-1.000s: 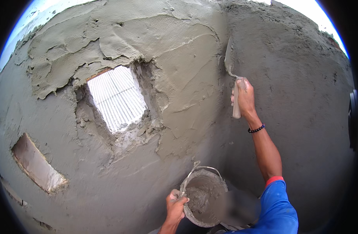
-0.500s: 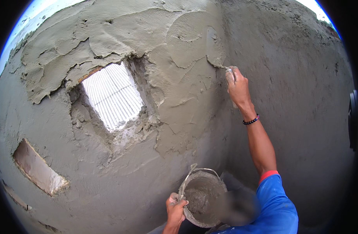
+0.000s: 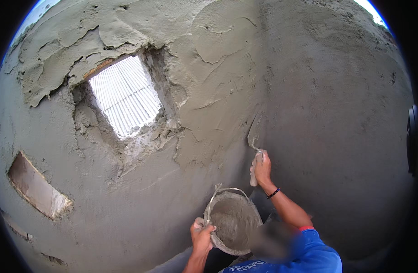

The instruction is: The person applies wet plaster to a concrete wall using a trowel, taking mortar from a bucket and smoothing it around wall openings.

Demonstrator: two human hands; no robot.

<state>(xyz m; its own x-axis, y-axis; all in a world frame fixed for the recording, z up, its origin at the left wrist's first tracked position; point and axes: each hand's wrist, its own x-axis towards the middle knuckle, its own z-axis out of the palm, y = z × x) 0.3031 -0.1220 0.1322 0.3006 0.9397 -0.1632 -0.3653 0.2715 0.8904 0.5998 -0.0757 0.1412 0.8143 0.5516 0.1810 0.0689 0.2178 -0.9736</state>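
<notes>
Bucket (image 3: 238,207) in way below right hand (image 3: 262,168)

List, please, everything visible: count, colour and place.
trowel: 1, greyish, beside wall corner
bucket: 1, greyish, lower centre
mortar: 1 mass, grey, inside bucket
walls: 2, grey, left and right
window opening: 1, grey, upper left
corrugated sheet: 1, whitish, beyond opening
recesses: at least 3, brownish, lower left
bright patches: 2, pale, upper corners
unclear object: 1, black, right edge
bracelet: 1, dark, right wrist
sleeve: 1, blue, lower right
left hand: 1, bare, on bucket
right hand: 1, bare, around trowel
</notes>
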